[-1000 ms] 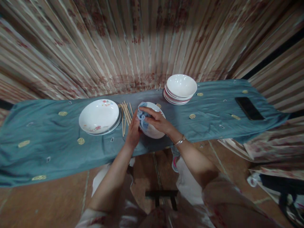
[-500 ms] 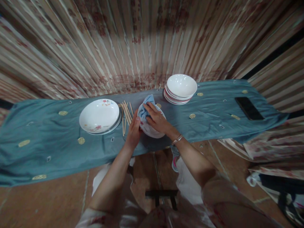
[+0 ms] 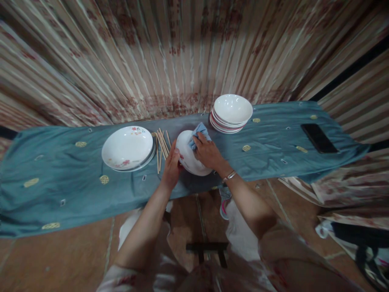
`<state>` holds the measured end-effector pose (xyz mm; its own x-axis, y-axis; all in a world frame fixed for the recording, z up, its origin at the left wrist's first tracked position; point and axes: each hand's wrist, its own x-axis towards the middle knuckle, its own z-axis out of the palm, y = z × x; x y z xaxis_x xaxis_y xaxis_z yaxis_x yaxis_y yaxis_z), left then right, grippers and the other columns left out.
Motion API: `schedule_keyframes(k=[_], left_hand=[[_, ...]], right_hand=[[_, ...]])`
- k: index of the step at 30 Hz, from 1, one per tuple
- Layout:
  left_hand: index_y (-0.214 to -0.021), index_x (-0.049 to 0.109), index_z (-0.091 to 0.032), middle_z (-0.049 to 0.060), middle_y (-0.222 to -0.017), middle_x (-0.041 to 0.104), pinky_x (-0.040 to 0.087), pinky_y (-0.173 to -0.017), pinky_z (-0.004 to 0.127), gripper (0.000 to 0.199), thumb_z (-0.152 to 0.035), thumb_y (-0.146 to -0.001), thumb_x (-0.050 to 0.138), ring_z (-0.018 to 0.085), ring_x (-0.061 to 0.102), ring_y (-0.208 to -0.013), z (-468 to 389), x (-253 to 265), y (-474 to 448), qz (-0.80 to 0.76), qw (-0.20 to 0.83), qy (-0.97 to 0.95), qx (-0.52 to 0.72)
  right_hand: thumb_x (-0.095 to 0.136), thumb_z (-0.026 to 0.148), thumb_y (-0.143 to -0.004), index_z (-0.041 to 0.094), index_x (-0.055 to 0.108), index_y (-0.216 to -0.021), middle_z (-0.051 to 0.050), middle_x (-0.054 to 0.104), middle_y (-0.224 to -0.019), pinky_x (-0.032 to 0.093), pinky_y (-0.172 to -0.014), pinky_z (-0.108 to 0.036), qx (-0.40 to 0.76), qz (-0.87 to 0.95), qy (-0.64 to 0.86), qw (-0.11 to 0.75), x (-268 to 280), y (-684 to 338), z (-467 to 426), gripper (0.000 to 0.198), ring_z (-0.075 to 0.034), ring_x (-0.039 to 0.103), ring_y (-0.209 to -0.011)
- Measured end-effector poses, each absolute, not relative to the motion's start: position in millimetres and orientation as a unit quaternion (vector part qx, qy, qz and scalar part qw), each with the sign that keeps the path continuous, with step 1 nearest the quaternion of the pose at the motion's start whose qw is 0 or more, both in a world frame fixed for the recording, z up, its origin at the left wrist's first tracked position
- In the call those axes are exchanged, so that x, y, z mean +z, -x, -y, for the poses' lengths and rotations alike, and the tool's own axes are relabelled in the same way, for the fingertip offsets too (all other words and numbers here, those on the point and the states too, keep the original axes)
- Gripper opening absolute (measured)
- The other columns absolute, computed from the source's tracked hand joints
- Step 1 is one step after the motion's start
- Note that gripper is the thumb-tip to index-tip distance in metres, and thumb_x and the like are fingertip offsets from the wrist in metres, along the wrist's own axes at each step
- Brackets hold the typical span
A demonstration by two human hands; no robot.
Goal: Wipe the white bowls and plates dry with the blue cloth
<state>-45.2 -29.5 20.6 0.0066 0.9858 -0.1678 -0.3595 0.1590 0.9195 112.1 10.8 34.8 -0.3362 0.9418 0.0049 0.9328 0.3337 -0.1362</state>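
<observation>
A white plate with floral marks [image 3: 190,158] is tilted in front of me over the middle of the cloth. My left hand [image 3: 172,164] grips its left edge, thumb on the near face. On the plate's upper right part, my right hand [image 3: 207,153] presses a blue cloth [image 3: 199,134] with bent fingers. Several wooden chopsticks [image 3: 162,144] lie just left of the plate, close to my left hand. Farther left is a stack of white flowered plates [image 3: 127,148]. Behind my right hand stands a stack of white bowls [image 3: 233,110] with red bands.
A teal patterned cloth [image 3: 75,190] covers the long narrow table. Toward its right end lies a black phone [image 3: 319,138]. Pleated curtains [image 3: 182,52] hang right behind the table. Below the near edge are a dark stool or bar [image 3: 206,247] and the tiled floor.
My right hand and the blue cloth have slid right across the plate, baring its left and middle surface. My left hand keeps its grip on the edge.
</observation>
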Motion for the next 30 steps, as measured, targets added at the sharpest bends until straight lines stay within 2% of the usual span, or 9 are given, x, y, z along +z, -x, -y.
schedule_keyframes(k=[6,9,15,18,23,27,30], left_hand=[[-0.147,0.054,-0.03,0.006,-0.13,0.069,0.061,-0.081,0.034,0.064,-0.054,-0.089,0.065,0.024,0.069,-0.104,30,22,44,-0.439,0.611,-0.355,0.555],[-0.146,0.055,-0.03,0.006,-0.133,0.068,0.062,-0.082,0.036,0.063,-0.054,-0.089,0.064,0.025,0.069,-0.103,30,21,44,-0.448,0.607,-0.352,0.554],[-0.146,0.056,-0.029,0.007,-0.135,0.066,0.062,-0.081,0.036,0.063,-0.055,-0.089,0.065,0.026,0.069,-0.104,30,21,45,-0.452,0.604,-0.355,0.552],[-0.146,0.056,-0.03,0.007,-0.135,0.066,0.062,-0.08,0.035,0.063,-0.055,-0.089,0.065,0.025,0.069,-0.103,30,20,45,-0.454,0.603,-0.356,0.552],[-0.145,0.056,-0.029,0.006,-0.135,0.066,0.061,-0.081,0.033,0.061,-0.054,-0.09,0.063,0.024,0.067,-0.109,32,19,43,-0.443,0.594,-0.369,0.561],[-0.146,0.055,-0.029,0.006,-0.129,0.07,0.061,-0.079,0.032,0.067,-0.057,-0.087,0.067,0.025,0.067,-0.108,32,19,42,-0.448,0.595,-0.358,0.563],[-0.147,0.054,-0.03,0.006,-0.132,0.069,0.061,-0.081,0.033,0.072,-0.06,-0.083,0.07,0.025,0.067,-0.108,32,20,42,-0.449,0.598,-0.349,0.565]], right_hand=[[0.036,0.024,-0.101,0.006,0.049,-0.146,-0.025,0.034,-0.163,0.045,-0.102,-0.046,0.037,0.811,0.583,-0.019,40,-117,-7,0.049,-0.033,0.065,-0.114],[0.035,0.019,-0.101,0.005,0.057,-0.135,-0.026,0.039,-0.159,0.045,-0.099,-0.044,0.025,0.809,0.586,-0.037,45,-119,-3,0.043,-0.032,0.064,-0.113],[0.036,0.012,-0.098,0.007,0.071,-0.112,-0.024,0.061,-0.135,0.047,-0.096,-0.043,0.044,0.817,0.571,-0.066,47,-123,1,0.038,-0.033,0.064,-0.114],[0.038,0.011,-0.098,0.006,0.072,-0.112,-0.024,0.066,-0.125,0.048,-0.094,-0.042,0.065,0.821,0.562,-0.08,48,-126,2,0.037,-0.033,0.065,-0.113],[0.044,0.009,-0.094,0.005,0.071,-0.113,-0.022,0.068,-0.123,0.048,-0.095,-0.038,0.095,0.836,0.531,-0.103,55,-134,4,0.033,-0.031,0.065,-0.114],[0.05,0.013,-0.093,0.007,0.071,-0.112,-0.02,0.07,-0.122,0.047,-0.092,-0.034,0.126,0.843,0.512,-0.103,57,-141,3,0.029,-0.03,0.065,-0.115],[0.057,0.019,-0.093,0.011,0.072,-0.111,-0.015,0.073,-0.118,0.045,-0.088,-0.03,0.165,0.849,0.493,-0.091,53,-147,0,0.025,-0.027,0.067,-0.112]])
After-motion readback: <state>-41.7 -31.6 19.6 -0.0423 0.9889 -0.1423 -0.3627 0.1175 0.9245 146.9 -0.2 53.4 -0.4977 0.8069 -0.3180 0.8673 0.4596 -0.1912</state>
